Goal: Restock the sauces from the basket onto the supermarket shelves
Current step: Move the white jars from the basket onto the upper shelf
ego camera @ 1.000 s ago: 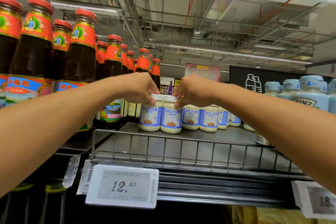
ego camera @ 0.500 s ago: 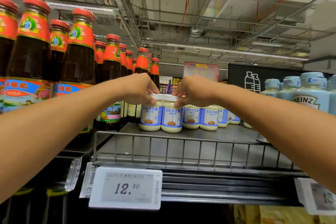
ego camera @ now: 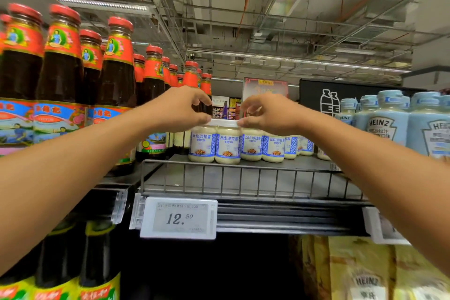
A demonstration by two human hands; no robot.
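Head view:
- left jar (ego camera: 202,145) and right jar (ego camera: 227,146) standing upright, touching, at front of jar row on shelf (ego camera: 243,178).
- Probably glass: heavy-ish, smooth, fragile; taking hold around lid or body seeming safest.
- Both forearms reaching forward, wrists level.
- left grip (ego camera: 177,109) arching loose over left lid, only thumb touching rim, holding nothing.
- right grip (ego camera: 267,114) mirroring at right lid.

Left hand (ego camera: 176,111), right hand (ego camera: 271,114) fingers lifted off jar lids (ego camera: 225,123); thumbs maybe touching.
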